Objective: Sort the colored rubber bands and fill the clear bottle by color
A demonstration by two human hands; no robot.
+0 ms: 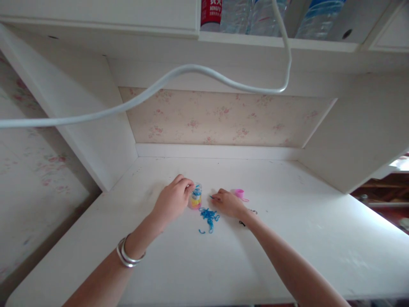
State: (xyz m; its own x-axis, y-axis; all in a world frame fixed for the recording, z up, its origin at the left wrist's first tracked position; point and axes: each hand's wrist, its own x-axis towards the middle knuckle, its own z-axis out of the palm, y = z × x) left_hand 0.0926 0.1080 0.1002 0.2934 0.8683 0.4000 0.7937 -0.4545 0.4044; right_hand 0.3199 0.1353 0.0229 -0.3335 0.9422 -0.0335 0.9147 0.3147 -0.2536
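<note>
A small clear jar point(196, 201) stands on the white tabletop with blue, yellow and pink layers inside. My left hand point(177, 192) is at the jar's upper left rim, thumb and fingers pinched together. What they grip there is too small to tell. Just in front of the jar lies a loose heap of blue rubber bands point(209, 216), with one short blue piece point(201, 231) apart from it. To the jar's right, my right hand point(227, 202) rests low on the table, fingertips closed on a small blue rubber band point(211, 197).
Behind my right hand sits a pink cup-like cap point(239, 193) with a loop. Black bands point(242, 223) lie partly hidden under my right wrist. A white cable point(191, 68) hangs across the upper view, below a shelf with bottles point(234, 17). Side panels point(73, 98) flank the tabletop point(179, 264).
</note>
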